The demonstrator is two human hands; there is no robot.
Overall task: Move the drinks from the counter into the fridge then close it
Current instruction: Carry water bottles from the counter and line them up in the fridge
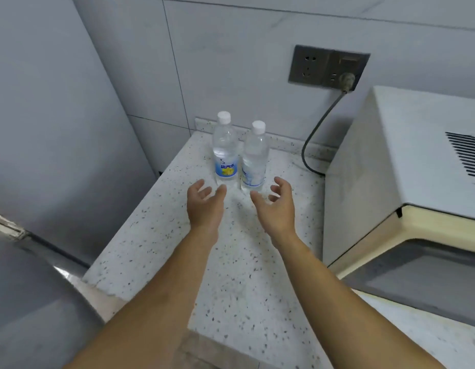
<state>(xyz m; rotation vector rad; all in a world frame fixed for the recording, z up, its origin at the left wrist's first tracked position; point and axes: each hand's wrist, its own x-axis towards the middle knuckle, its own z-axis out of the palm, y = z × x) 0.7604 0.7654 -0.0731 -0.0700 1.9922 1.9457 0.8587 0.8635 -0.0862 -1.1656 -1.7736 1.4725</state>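
Counter [156,251]: bottles [225,153] just beyond empty hands [205,201].

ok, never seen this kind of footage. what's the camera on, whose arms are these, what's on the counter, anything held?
There is no machine here. The single picture comes from a wide-angle camera worn on a person's head, looking forward and down, so the two bare arms are that person's own. The left hand and right hand reach forward with fingers spread; neither has a grip on anything. Just beyond them two clear water bottles with white caps stand upright on the speckled counter: the left bottle with a blue and yellow label, and the right bottle. A microwave sits to the right, plugged into a wall socket. The grey fridge is on the left.
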